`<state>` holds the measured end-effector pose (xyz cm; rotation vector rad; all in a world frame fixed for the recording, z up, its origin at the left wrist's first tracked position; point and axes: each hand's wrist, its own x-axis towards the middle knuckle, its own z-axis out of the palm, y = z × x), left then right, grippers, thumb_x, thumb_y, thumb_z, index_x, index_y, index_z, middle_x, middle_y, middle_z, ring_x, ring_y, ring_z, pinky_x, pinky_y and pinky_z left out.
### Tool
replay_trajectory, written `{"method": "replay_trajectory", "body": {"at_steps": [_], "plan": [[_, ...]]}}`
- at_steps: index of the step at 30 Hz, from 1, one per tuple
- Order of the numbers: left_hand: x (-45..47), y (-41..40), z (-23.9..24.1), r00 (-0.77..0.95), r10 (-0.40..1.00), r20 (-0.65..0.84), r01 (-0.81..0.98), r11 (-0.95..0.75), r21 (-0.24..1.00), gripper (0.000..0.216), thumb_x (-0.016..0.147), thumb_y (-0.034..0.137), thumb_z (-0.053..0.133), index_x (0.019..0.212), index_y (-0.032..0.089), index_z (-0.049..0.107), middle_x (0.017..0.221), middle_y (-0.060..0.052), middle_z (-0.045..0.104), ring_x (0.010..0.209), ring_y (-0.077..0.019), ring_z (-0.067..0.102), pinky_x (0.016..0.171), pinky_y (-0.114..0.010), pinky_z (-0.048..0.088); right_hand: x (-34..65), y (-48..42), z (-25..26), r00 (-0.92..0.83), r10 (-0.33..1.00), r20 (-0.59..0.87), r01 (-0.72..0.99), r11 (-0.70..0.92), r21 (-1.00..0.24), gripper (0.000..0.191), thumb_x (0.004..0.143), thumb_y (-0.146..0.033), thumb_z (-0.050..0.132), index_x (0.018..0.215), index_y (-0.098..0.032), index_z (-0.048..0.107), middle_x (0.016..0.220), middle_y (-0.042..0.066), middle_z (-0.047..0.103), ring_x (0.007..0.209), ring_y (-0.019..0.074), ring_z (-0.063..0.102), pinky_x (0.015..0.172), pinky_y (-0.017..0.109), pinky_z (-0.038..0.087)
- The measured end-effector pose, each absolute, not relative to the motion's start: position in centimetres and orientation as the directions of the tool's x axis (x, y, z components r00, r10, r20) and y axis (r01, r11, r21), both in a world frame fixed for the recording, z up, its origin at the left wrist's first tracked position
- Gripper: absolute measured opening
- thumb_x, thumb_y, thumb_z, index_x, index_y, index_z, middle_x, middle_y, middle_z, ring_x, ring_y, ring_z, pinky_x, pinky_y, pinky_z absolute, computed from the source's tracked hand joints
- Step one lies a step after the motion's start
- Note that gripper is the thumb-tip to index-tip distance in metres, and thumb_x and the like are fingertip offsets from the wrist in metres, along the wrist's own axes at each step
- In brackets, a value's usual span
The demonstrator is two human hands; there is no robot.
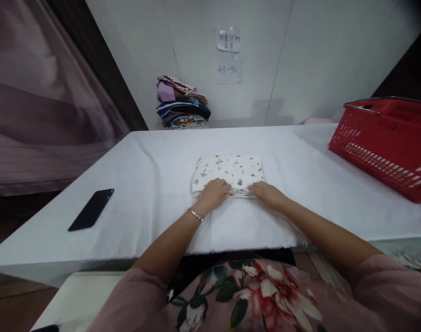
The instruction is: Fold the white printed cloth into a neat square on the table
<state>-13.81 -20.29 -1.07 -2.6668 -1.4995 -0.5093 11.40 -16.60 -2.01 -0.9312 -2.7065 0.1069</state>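
A white cloth [227, 171] printed with small grey and black motifs lies folded into a thick, flat rectangle on the white-covered table. Its stacked layers show along the near edge. My left hand [215, 192] grips that edge left of its middle, fingers over the top. Farther right, my right hand [267, 193] holds the same edge, with a short stretch of cloth visible between both hands. The undersides of my fingers are hidden.
A black phone [91, 210] rests at the left of the table [134, 166]. On the right stands a red plastic basket [386, 147] with a metal handle. Folded fabrics [183, 103] are piled against the back wall, near two paper notes [229, 69]. A pinkish curtain [47, 101] hangs at left.
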Motion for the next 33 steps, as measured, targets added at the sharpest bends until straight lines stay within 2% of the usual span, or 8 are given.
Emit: {"method": "replay_trajectory", "body": {"at_steps": [4, 7, 18, 23, 26, 29, 31, 33], "plan": [[-14.0, -20.4, -0.4, 0.518, 0.816, 0.257, 0.835, -0.548, 0.057, 0.025, 0.083, 0.011, 0.043, 0.102, 0.022, 0.056, 0.095, -0.005, 0.057, 0.091, -0.02, 0.05, 0.075, -0.034, 0.039, 11.4, -16.7, -1.9, -0.753, 0.615, 0.237, 0.59, 0.789, -0.173, 0.041, 0.081, -0.01, 0.037, 0.117, -0.015, 0.055, 0.112, 0.012, 0.06, 0.102, 0.0225, 0.053, 0.085, 0.038, 0.045], [-14.0, -20.5, -0.2, 0.513, 0.819, 0.257, 0.843, -0.537, 0.03, 0.032, 0.081, 0.005, 0.038, 0.103, 0.02, 0.056, 0.097, -0.006, 0.058, 0.09, -0.02, 0.05, 0.074, -0.034, 0.04, 11.5, -16.8, -1.9, -0.741, 0.632, 0.226, 0.604, 0.775, -0.188, 0.042, 0.082, -0.01, 0.036, 0.118, -0.019, 0.055, 0.114, 0.01, 0.059, 0.104, 0.0223, 0.052, 0.086, 0.039, 0.044], [-14.7, -22.1, -2.0, 0.506, 0.81, 0.296, 0.833, -0.548, 0.076, 0.032, 0.085, 0.01, 0.04, 0.108, 0.023, 0.057, 0.103, -0.007, 0.059, 0.098, -0.0204, 0.051, 0.082, -0.036, 0.04, 11.7, -18.1, -2.8, -0.741, 0.6, 0.303, 0.572, 0.799, -0.185, 0.037, 0.086, -0.015, 0.036, 0.117, -0.02, 0.056, 0.113, 0.01, 0.059, 0.103, 0.024, 0.051, 0.087, 0.043, 0.042], [-14.8, -21.5, -0.4, 0.484, 0.786, 0.385, 0.779, -0.587, 0.22, 0.023, 0.087, 0.027, 0.046, 0.106, 0.022, 0.057, 0.103, -0.005, 0.061, 0.098, -0.0184, 0.053, 0.084, -0.034, 0.043, 11.5, -18.5, -3.4, -0.731, 0.567, 0.38, 0.55, 0.819, -0.163, 0.036, 0.086, -0.013, 0.037, 0.117, -0.02, 0.055, 0.11, 0.01, 0.059, 0.101, 0.024, 0.051, 0.084, 0.043, 0.043], [-13.9, -19.9, 0.7, 0.431, 0.781, 0.451, 0.766, -0.581, 0.274, 0.029, 0.09, 0.035, 0.039, 0.11, 0.021, 0.055, 0.112, -0.005, 0.059, 0.106, -0.0168, 0.051, 0.091, -0.034, 0.041, 11.4, -18.7, -3.6, -0.732, 0.544, 0.41, 0.547, 0.828, -0.122, 0.037, 0.085, -0.011, 0.038, 0.116, -0.018, 0.055, 0.109, 0.011, 0.059, 0.099, 0.0239, 0.051, 0.082, 0.042, 0.044], [-13.0, -18.4, 0.2, 0.413, 0.819, 0.398, 0.822, -0.524, 0.225, 0.039, 0.091, 0.041, 0.036, 0.12, 0.02, 0.05, 0.129, -0.009, 0.049, 0.123, -0.0208, 0.04, 0.101, -0.04, 0.032, 11.6, -19.1, -3.3, -0.737, 0.532, 0.418, 0.534, 0.836, -0.123, 0.039, 0.083, -0.008, 0.039, 0.117, -0.018, 0.054, 0.108, 0.012, 0.059, 0.1, 0.0241, 0.052, 0.083, 0.042, 0.045], [-12.6, -18.0, -1.1, 0.387, 0.869, 0.309, 0.875, -0.452, 0.172, 0.048, 0.088, 0.047, 0.038, 0.126, 0.019, 0.045, 0.137, -0.012, 0.041, 0.129, -0.0263, 0.032, 0.103, -0.047, 0.028, 11.6, -19.4, -2.7, -0.734, 0.545, 0.405, 0.529, 0.833, -0.164, 0.04, 0.081, -0.009, 0.041, 0.119, -0.018, 0.052, 0.109, 0.012, 0.059, 0.1, 0.0235, 0.052, 0.084, 0.042, 0.045], [-12.5, -17.9, -2.4, 0.366, 0.895, 0.256, 0.901, -0.409, 0.142, 0.05, 0.089, 0.049, 0.033, 0.13, 0.021, 0.041, 0.141, -0.011, 0.035, 0.132, -0.0271, 0.027, 0.104, -0.051, 0.024, 10.9, -19.3, -1.6, -0.706, 0.587, 0.397, 0.544, 0.808, -0.227, 0.04, 0.082, -0.013, 0.043, 0.121, -0.019, 0.05, 0.114, 0.012, 0.056, 0.106, 0.0231, 0.051, 0.088, 0.041, 0.044]]}}
